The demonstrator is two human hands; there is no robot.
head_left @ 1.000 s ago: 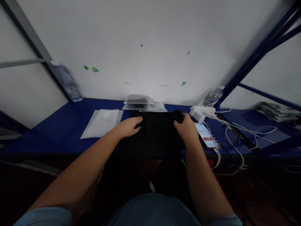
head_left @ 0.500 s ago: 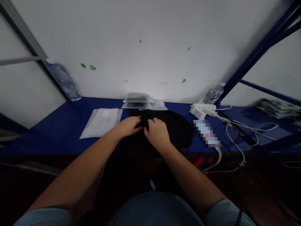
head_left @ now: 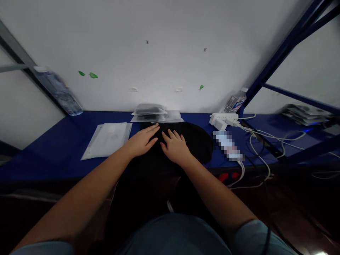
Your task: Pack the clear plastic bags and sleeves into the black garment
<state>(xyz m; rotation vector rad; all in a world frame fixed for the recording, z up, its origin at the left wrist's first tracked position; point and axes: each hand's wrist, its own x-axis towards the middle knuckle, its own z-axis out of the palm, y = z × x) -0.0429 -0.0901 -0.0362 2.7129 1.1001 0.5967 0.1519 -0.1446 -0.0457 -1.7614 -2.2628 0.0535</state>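
My left hand point(head_left: 140, 142) and right hand point(head_left: 175, 148) are both open, palms down on the black cloth point(head_left: 199, 139), gripping nothing, probably to press it flat on the blue surface point(head_left: 61, 141). Translucent plastic bags point(head_left: 105, 141) lie left, likely for elbow room.

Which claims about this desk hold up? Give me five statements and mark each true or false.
1. The left hand is on the black cloth. True.
2. The right hand is gripping a bottle. False: the right hand lies open on the black cloth.
3. The power strip is to the left of the black cloth. False: the power strip is to its right.
4. Pale sheets lie to the left of the black cloth. True.
5. The wall has no green marks. False: a few green marks show on it.
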